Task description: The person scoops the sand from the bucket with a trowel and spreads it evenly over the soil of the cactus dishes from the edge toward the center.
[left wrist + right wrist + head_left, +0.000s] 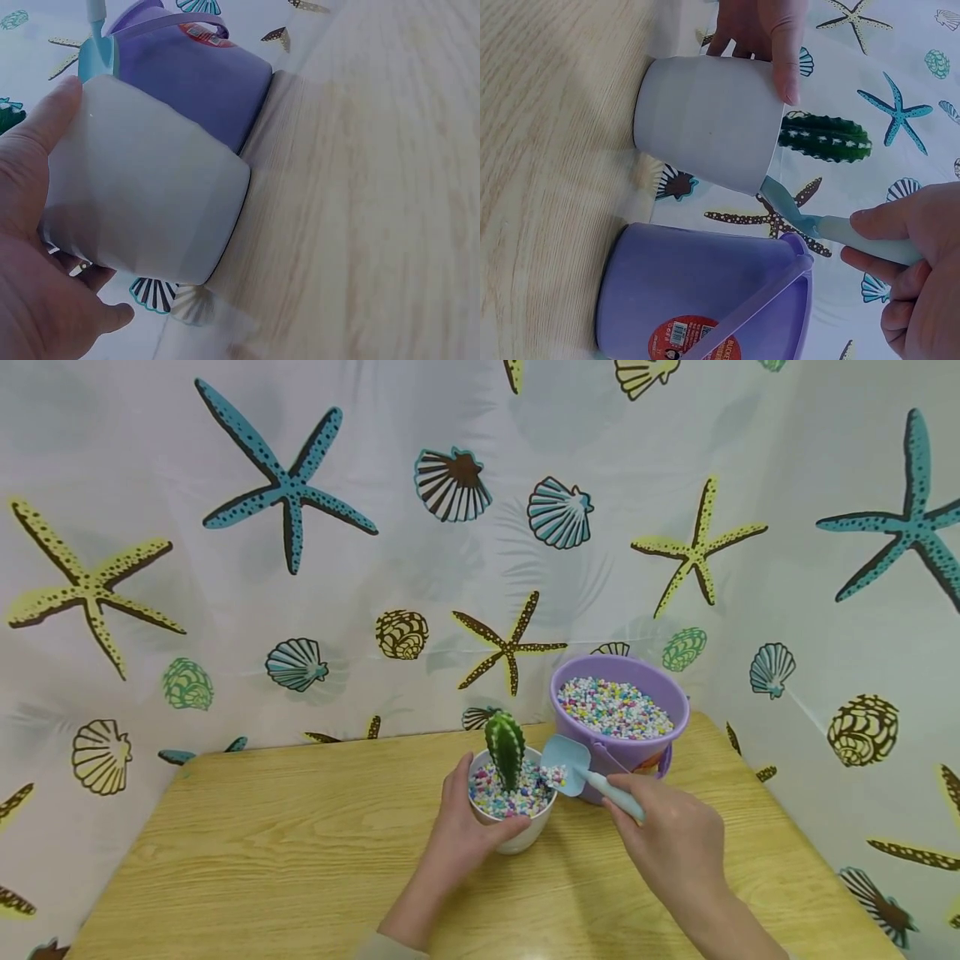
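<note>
My left hand [461, 827] grips the white pot [517, 831], fingers wrapped; my right hand [675, 843] pinches the scoop [573, 767] at centre frame. I'd tip it slowly, keeping pebbles [551, 774] off the cactus [505, 747].

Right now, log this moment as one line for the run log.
left hand grips white pot | right hand holds blue scoop over pot rim | cactus upright in pebbles | purple bucket behind

I see a white pot [517, 835] with a green, pale-striped cactus [505, 747] in multicoloured pebbles [495, 797]. My pale blue scoop [567, 763] is beside a purple bucket [637, 752] with a red label. The table [300, 852] is light wood grain, the curtain [300, 568] white with blue, yellow and brown starfish and shells.
</note>
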Demonstrator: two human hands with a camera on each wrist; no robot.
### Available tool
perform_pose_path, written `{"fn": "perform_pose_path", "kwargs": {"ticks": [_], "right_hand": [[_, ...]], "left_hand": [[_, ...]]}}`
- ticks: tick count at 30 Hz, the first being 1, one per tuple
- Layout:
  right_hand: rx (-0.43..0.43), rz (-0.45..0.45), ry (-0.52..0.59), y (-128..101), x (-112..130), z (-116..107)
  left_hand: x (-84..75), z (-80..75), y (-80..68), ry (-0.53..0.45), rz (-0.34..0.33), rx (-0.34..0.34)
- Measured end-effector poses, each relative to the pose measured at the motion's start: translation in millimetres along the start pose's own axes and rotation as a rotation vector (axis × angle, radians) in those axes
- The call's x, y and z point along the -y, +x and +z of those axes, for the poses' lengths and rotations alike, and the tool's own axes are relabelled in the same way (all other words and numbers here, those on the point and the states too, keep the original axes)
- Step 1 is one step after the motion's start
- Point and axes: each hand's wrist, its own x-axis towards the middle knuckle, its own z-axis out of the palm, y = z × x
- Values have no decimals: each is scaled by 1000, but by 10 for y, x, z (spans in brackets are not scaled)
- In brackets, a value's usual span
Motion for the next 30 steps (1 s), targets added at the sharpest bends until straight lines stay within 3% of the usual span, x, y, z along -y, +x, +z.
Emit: {"fn": "perform_pose_path", "kwargs": {"ticks": [11, 16, 21, 30], "right_hand": [[-108, -112, -34, -28, 34, 59], [-110, -142, -46, -65, 36, 88], [-108, -186, -58, -93, 38, 112], [-193, -259, -50, -85, 61, 153]], "left_hand": [[-16, 97, -32, 71, 15, -70], [-7, 124, -35, 83, 17, -93], [-17, 138, -46, 96, 5, -101], [-32, 146, -48, 91, -3, -100]]}}
